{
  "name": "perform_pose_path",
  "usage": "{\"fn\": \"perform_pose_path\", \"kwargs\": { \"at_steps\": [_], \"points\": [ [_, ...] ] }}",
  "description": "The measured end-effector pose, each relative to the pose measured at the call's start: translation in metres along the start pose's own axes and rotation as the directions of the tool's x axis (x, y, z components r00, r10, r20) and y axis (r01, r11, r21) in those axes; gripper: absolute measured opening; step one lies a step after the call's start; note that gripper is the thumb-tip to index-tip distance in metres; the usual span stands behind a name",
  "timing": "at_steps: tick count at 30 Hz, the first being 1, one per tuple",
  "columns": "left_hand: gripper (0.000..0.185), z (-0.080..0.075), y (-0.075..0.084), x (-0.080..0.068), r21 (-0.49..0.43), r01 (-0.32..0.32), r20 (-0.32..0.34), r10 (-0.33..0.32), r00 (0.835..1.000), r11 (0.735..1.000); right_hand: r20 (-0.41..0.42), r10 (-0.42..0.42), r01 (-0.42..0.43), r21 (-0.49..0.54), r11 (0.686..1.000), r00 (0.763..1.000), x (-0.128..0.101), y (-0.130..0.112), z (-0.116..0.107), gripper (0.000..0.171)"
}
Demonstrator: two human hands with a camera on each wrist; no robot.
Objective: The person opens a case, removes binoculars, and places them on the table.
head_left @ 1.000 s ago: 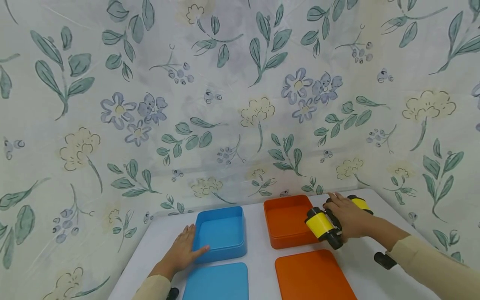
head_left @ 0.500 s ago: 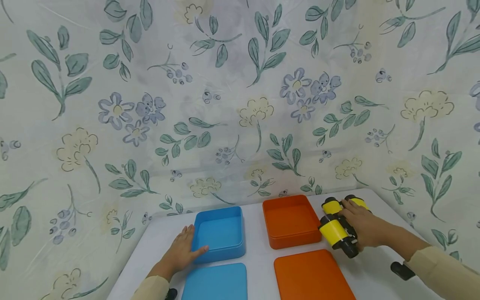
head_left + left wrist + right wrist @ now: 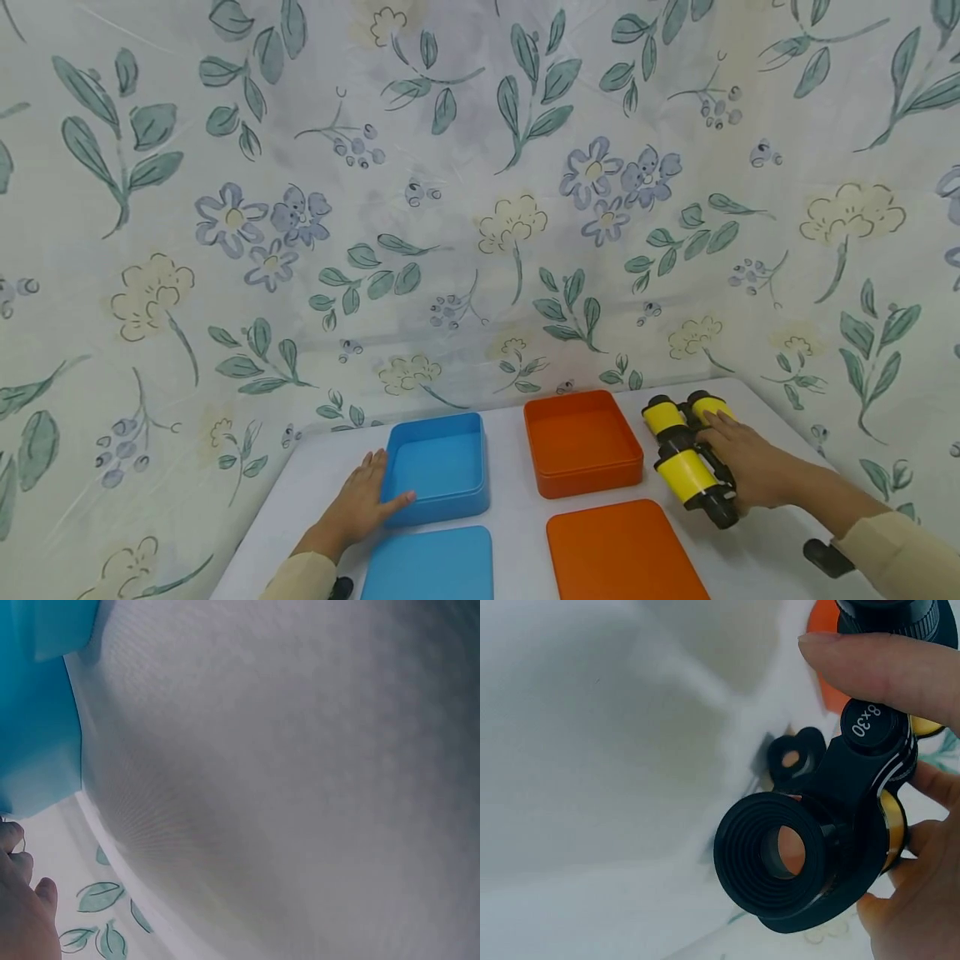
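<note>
My right hand [image 3: 757,462] grips black-and-yellow binoculars [image 3: 690,479], just right of the orange box [image 3: 588,483]. In the right wrist view the thumb [image 3: 877,667] lies across their middle, near the "8x30" hinge cap [image 3: 874,727], with other fingers along the far side. Further yellow barrels [image 3: 662,417] show beyond the fingertips; whether they belong to a second pair I cannot tell. At the left, my left hand [image 3: 356,508] has its fingers straight along the blue box [image 3: 442,506], the thumb at its front. The left wrist view catches only part of that hand [image 3: 26,915].
A blue lid [image 3: 431,567] lies in front of the blue box, and an orange lid [image 3: 626,554] in front of the orange one. Both boxes stand uncovered on the white table [image 3: 517,500]. Behind the table's far edge hangs a flowered cloth [image 3: 465,208].
My right hand has moved right with the binoculars, from against the orange box to beside it. More yellow barrels have come into sight. My left hand stays put.
</note>
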State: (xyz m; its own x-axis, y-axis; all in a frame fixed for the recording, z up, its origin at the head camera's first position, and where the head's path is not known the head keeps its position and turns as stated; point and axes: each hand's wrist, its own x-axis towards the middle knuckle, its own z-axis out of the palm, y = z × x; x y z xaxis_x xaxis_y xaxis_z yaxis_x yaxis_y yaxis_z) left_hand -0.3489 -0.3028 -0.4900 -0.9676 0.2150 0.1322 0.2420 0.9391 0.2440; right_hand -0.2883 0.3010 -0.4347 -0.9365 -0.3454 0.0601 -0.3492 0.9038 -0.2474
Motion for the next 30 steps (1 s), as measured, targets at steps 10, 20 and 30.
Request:
{"fn": "perform_pose_path", "kwargs": {
  "at_steps": [10,20,30],
  "points": [
    [0.106,-0.004,0.004,-0.003,-0.007,-0.007,0.009,0.008,1.000,1.000,0.030,0.034,-0.036,0.040,0.999,0.999,-0.012,0.016,0.000,0.101],
    [0.104,-0.005,0.005,-0.004,-0.023,-0.012,0.012,0.012,1.000,1.000,0.045,0.042,-0.045,0.070,0.997,0.998,-0.026,0.030,0.007,0.099],
    [0.106,-0.001,0.002,-0.002,-0.007,-0.010,-0.004,0.010,1.000,1.000,0.088,0.078,-0.085,0.084,0.993,0.993,-0.034,0.037,0.017,0.085]
  ]
}}
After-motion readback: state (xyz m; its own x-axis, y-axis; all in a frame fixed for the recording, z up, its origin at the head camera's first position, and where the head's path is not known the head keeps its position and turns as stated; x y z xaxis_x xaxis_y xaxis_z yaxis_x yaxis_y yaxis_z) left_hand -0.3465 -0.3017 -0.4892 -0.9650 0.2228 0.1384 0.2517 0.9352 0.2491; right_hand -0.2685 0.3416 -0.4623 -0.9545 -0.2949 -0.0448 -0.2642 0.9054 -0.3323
